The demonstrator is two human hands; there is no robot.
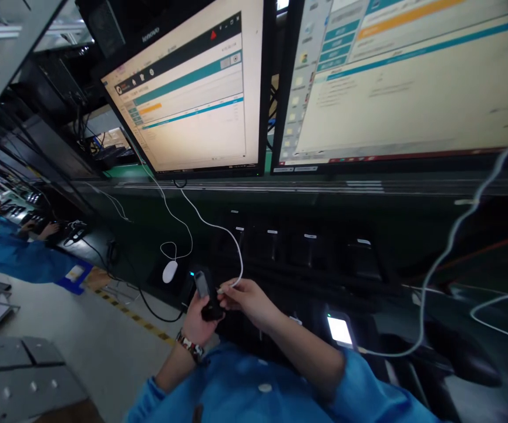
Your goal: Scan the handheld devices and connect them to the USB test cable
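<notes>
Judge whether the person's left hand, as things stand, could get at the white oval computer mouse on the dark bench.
Probably not at once: the left hand grips a small black device. Otherwise the white mouse lies unobstructed beside it.

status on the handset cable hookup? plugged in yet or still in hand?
Done: the left hand has a dark phone lifted off the bench, and both monitors show software running. In hand: the right hand pinches the plug end of the white cable right at the phone's lower end; whether it is seated cannot be told. Left: a lit phone lies on the bench, apart from both hands.
</notes>
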